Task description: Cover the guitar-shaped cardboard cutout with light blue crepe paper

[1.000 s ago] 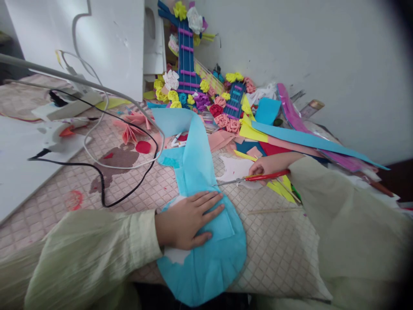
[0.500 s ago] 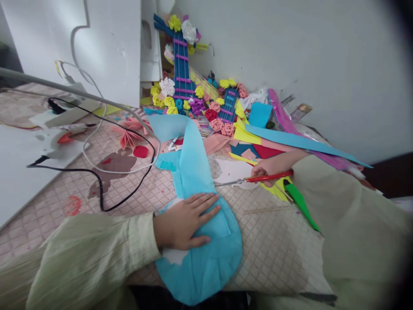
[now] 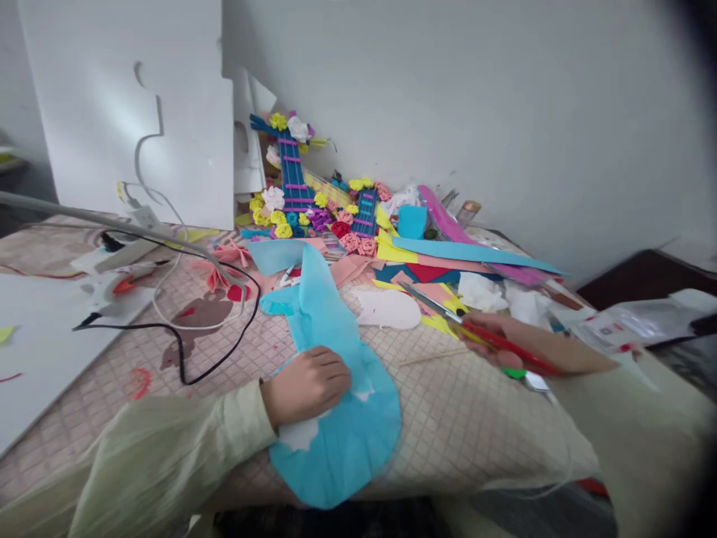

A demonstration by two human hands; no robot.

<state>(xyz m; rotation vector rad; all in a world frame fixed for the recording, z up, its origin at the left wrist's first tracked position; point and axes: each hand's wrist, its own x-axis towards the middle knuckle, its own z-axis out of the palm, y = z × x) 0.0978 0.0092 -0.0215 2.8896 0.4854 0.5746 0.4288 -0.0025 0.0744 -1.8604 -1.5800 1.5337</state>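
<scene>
A guitar-shaped piece (image 3: 358, 456) covered in blue crepe paper lies on the table, its round body near the front edge and white patches showing through. My left hand (image 3: 308, 385) rests on that body with fingers curled in on the blue crepe paper; the fingertips are hidden. From under it a loose blue paper strip (image 3: 325, 291) runs up the neck and folds over to the left. To the right, my right hand (image 3: 485, 336) holds scissors (image 3: 431, 302) with red handles above the table, apart from the paper. Their blades look closed and point up and left.
A glue gun (image 3: 109, 288) lies on a white board at left, its black cord (image 3: 179, 351) looping over the table. Flower-trimmed blue paper guitars (image 3: 294, 175) lean at the back. Coloured paper scraps (image 3: 426, 273), a white cutout (image 3: 389, 308) and a thin stick (image 3: 431, 357) lie nearby.
My right hand has drawn the scissors right, away from the blue paper. My left hand's flat fingers have curled in, and a white patch now shows beside them. The view has shifted.
</scene>
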